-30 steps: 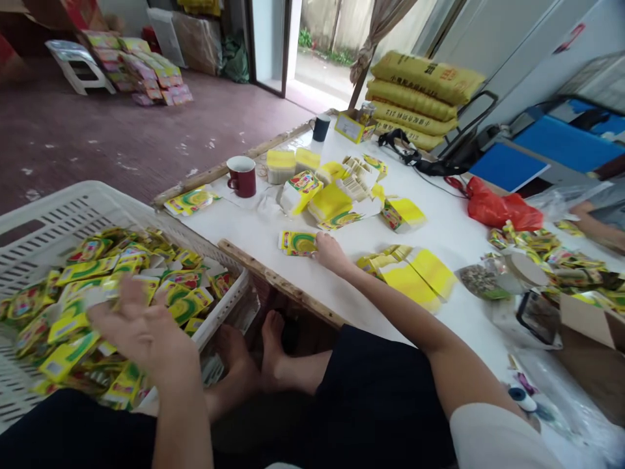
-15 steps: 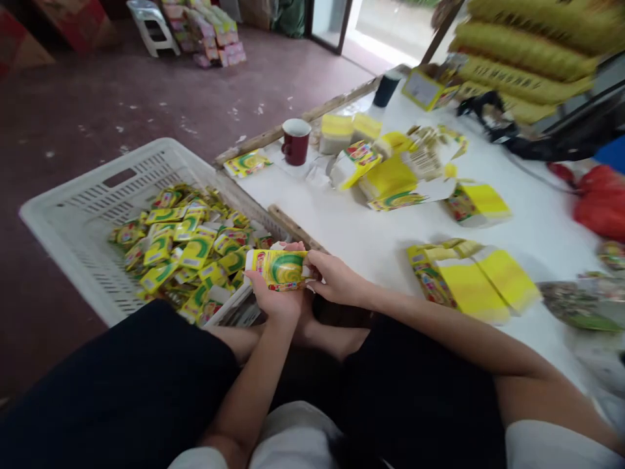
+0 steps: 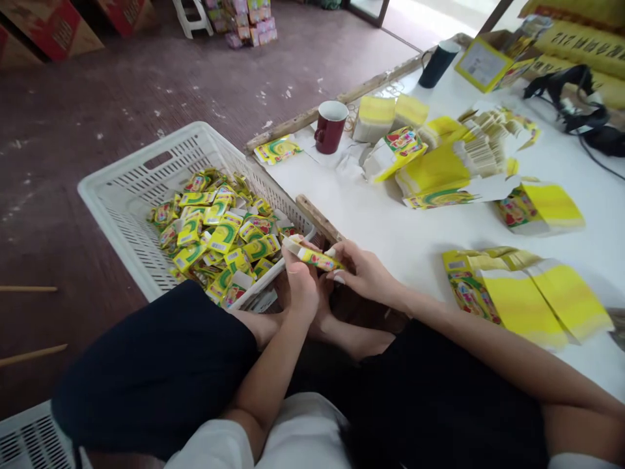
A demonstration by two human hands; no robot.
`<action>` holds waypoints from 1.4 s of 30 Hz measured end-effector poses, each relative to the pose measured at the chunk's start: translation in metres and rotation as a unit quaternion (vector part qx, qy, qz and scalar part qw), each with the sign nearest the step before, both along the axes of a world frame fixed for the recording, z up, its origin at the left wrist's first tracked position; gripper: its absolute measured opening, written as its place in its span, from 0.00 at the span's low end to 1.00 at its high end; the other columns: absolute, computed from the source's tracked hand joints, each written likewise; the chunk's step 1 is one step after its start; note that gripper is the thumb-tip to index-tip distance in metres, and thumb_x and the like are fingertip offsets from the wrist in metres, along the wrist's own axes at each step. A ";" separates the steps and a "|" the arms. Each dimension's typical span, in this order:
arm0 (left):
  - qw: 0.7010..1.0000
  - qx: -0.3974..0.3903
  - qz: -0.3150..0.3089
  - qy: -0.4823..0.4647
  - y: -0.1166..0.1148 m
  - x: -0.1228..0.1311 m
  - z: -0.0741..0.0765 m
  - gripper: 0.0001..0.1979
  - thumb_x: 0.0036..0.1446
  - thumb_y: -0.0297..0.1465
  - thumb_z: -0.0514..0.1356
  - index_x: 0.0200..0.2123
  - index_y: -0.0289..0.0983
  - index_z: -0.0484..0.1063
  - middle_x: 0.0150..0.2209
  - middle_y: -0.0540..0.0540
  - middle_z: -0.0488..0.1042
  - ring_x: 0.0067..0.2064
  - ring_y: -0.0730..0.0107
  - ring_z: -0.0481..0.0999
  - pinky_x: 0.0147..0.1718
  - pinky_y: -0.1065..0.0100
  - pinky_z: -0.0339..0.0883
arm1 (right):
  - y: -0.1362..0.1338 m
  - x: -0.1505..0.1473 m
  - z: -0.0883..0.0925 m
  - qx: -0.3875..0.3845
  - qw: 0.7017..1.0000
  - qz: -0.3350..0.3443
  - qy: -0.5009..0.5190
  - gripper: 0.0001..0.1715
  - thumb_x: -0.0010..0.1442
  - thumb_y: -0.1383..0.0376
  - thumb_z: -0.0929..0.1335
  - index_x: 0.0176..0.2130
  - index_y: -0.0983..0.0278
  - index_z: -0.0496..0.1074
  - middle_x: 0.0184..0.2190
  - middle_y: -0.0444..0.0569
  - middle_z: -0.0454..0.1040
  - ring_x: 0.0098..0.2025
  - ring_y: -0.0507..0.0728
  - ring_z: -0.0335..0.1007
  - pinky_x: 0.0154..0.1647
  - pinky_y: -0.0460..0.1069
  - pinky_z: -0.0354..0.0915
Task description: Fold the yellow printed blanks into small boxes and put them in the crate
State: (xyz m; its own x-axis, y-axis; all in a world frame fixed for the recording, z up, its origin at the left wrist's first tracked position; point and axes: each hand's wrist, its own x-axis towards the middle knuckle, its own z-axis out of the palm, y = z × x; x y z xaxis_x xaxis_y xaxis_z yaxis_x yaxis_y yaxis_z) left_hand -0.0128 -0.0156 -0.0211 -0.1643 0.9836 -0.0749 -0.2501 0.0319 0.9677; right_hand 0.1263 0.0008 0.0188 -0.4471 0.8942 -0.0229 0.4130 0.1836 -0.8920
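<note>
Between my two hands is a small yellow printed box (image 3: 316, 258), tilted so that its narrow side faces up. My left hand (image 3: 301, 286) grips its left end, thumb in front and fingers behind. At the other end, my right hand (image 3: 359, 270) pinches the box near its right edge with thumb and fingers. Just left of the hands stands a white plastic crate (image 3: 131, 179), holding a heap of similar small yellow boxes (image 3: 222, 231). On the white table (image 3: 371, 225) to the right lie larger yellow cartons (image 3: 517, 296) and stacks of flat yellow card pieces (image 3: 439, 163).
A maroon mug (image 3: 331, 130) and a dark mug (image 3: 437, 65) stand along the table's wooden edge (image 3: 312, 120). Black cables (image 3: 576, 107) lie at the far right. Stacked pink and green packs (image 3: 249, 23) and red-brown cartons (image 3: 53, 26) sit on the floor behind.
The small box has turned in my hands: its broad printed face showed before, now its narrow side does. The camera view has shifted, moving the scene rightward.
</note>
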 end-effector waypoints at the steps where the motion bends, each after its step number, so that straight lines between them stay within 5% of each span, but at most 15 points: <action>1: 1.000 0.016 0.014 -0.008 0.000 0.000 -0.001 0.31 0.60 0.63 0.47 0.43 0.42 0.69 0.37 0.45 0.74 0.44 0.64 0.76 0.50 0.61 0.72 | 0.004 0.005 0.001 0.012 1.000 -0.019 0.008 0.09 0.58 0.63 0.70 0.39 0.60 0.67 0.29 0.41 0.71 0.29 0.52 0.65 0.31 0.47 0.62; 4: 0.996 0.033 0.050 -0.069 0.002 -0.002 -0.002 0.25 0.56 0.52 0.65 0.48 0.41 0.72 0.40 0.47 0.78 0.46 0.63 0.79 0.51 0.60 0.73 | 0.015 0.025 0.009 0.040 0.998 -0.055 -0.001 0.07 0.61 0.61 0.69 0.32 0.60 0.71 0.27 0.43 0.74 0.29 0.53 0.66 0.30 0.48 0.62; 9: 0.994 0.079 -0.037 -0.070 0.008 -0.029 0.008 0.35 0.48 0.54 0.70 0.52 0.40 0.70 0.49 0.41 0.80 0.53 0.56 0.80 0.56 0.56 0.71 | 0.019 0.056 0.028 0.214 0.967 -0.075 -0.116 0.11 0.66 0.63 0.67 0.34 0.57 0.78 0.32 0.48 0.78 0.37 0.59 0.71 0.42 0.55 0.67; 12: 0.987 0.122 -0.101 0.034 0.007 -0.043 0.016 0.50 0.37 0.55 0.74 0.60 0.38 0.64 0.60 0.34 0.72 0.66 0.47 0.69 0.66 0.51 0.61 | 0.013 0.057 0.035 0.274 0.947 0.044 -0.164 0.12 0.69 0.62 0.65 0.39 0.52 0.79 0.38 0.48 0.80 0.46 0.61 0.71 0.56 0.61 0.65; 14: 0.972 0.107 -0.167 0.123 0.002 -0.041 0.019 0.52 0.36 0.49 0.77 0.62 0.38 0.62 0.60 0.35 0.72 0.65 0.45 0.69 0.64 0.50 0.62 | 0.008 0.052 0.037 0.277 0.936 0.133 -0.172 0.13 0.71 0.61 0.64 0.43 0.49 0.78 0.44 0.45 0.79 0.53 0.61 0.70 0.66 0.64 0.59; 17: 0.957 0.062 -0.184 0.215 -0.004 -0.028 0.019 0.40 0.47 0.41 0.73 0.60 0.39 0.62 0.50 0.41 0.76 0.53 0.52 0.78 0.55 0.54 0.71 | 0.005 0.044 0.035 0.280 0.942 0.093 -0.160 0.15 0.69 0.55 0.66 0.54 0.49 0.74 0.57 0.47 0.74 0.65 0.63 0.62 0.73 0.67 0.48; 21: 0.952 0.080 -0.112 0.275 -0.007 -0.012 0.009 0.40 0.51 0.37 0.70 0.62 0.39 0.56 0.51 0.41 0.74 0.52 0.54 0.77 0.52 0.57 0.71 | 0.007 0.038 0.024 0.120 0.991 -0.049 -0.040 0.46 0.63 0.39 0.66 0.67 0.63 0.60 0.66 0.61 0.64 0.69 0.70 0.57 0.67 0.69 0.59; 25: 0.939 0.135 -0.098 0.302 -0.010 -0.004 -0.001 0.39 0.51 0.36 0.69 0.61 0.39 0.54 0.52 0.38 0.71 0.53 0.52 0.76 0.51 0.57 0.71 | 0.006 0.023 0.010 -0.132 0.986 0.002 0.100 0.39 0.66 0.37 0.59 0.60 0.60 0.70 0.51 0.54 0.78 0.56 0.64 0.73 0.57 0.61 0.71; 28: 0.929 0.162 -0.087 0.321 -0.011 -0.004 -0.003 0.30 0.51 0.35 0.67 0.54 0.41 0.57 0.50 0.40 0.71 0.50 0.54 0.76 0.48 0.58 0.71 | 0.004 0.013 0.003 -0.174 0.972 0.008 0.158 0.38 0.65 0.36 0.61 0.54 0.61 0.74 0.45 0.52 0.80 0.52 0.63 0.76 0.54 0.58 0.72; 33: 0.933 0.119 -0.125 0.317 -0.010 -0.004 0.000 0.26 0.49 0.33 0.65 0.49 0.42 0.56 0.41 0.47 0.70 0.39 0.61 0.76 0.38 0.62 0.70 | -0.001 0.019 0.004 -0.056 0.995 0.052 0.065 0.32 0.68 0.48 0.64 0.62 0.63 0.68 0.55 0.56 0.77 0.58 0.65 0.73 0.60 0.61 0.69; 37: 0.940 0.123 -0.111 0.299 -0.009 0.000 -0.005 0.34 0.47 0.31 0.65 0.55 0.39 0.51 0.50 0.38 0.68 0.51 0.53 0.75 0.47 0.55 0.72 | -0.004 0.023 0.003 0.093 0.992 0.072 -0.045 0.34 0.65 0.68 0.63 0.69 0.62 0.59 0.68 0.59 0.64 0.69 0.63 0.61 0.68 0.61 0.62; 42: 0.917 0.104 -0.071 0.379 -0.004 -0.008 -0.002 0.30 0.49 0.29 0.64 0.55 0.37 0.59 0.53 0.35 0.71 0.56 0.46 0.73 0.55 0.47 0.68 | 0.003 0.028 -0.002 0.165 0.982 0.033 -0.089 0.35 0.65 0.74 0.59 0.69 0.60 0.60 0.67 0.59 0.65 0.67 0.61 0.65 0.66 0.58 0.65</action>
